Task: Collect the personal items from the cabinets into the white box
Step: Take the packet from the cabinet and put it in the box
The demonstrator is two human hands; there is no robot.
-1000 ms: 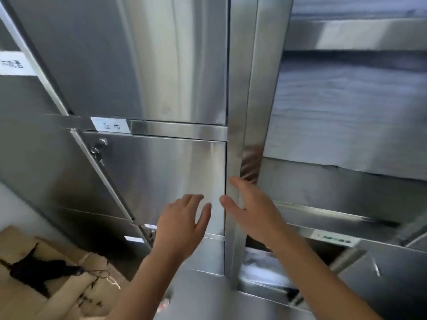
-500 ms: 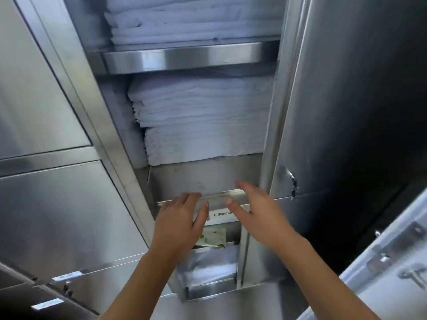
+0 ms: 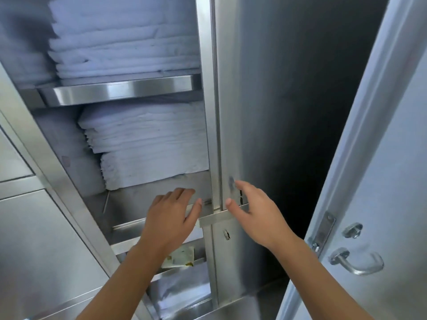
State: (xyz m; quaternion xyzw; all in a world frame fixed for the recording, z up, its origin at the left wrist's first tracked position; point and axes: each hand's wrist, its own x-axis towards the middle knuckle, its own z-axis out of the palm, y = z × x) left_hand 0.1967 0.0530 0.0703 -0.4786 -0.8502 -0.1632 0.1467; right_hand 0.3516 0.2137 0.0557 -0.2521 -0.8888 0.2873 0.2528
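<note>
Fingers (image 3: 182, 192) of the left hand (image 3: 171, 218) are straight and loose, holding nothing, before the front edge of a cabinet shelf (image 3: 129, 227); the right hand (image 3: 256, 218) is likewise slack beside the door post (image 3: 213, 135). A small printed packet (image 3: 181, 257) lies on the lower shelf (image 3: 191, 264), at its front edge.

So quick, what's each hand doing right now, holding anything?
Left hand: open, fingers relaxed, holding nothing, in front of the cabinet shelf.
Right hand: open, holding nothing, by the steel door.
</note>
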